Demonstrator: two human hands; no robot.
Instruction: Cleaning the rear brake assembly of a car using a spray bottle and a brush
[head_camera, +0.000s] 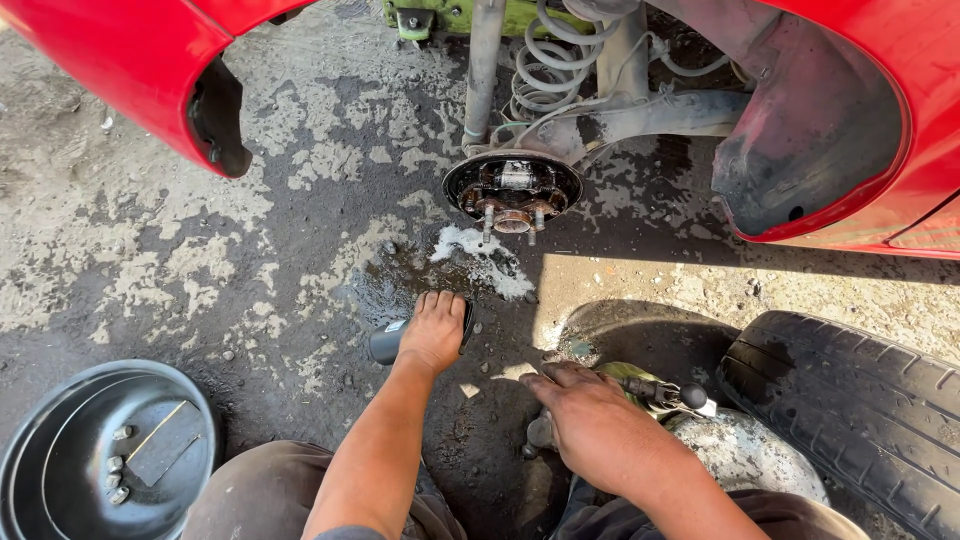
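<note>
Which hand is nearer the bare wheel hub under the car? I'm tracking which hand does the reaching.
Left. The left hand rests on a dark can on the wet ground just below the wheel hub. The right hand lies farther back, beside the tyre.

Red car body raised over stained, oily ground; wheel arch open, coil spring and strut exposed; bare brake hub with studs, wheel off; white foamy patch on ground just below hub; black tyre lying at right; round dark hubcap at lower left, holding wheel nuts and flat plate
</note>
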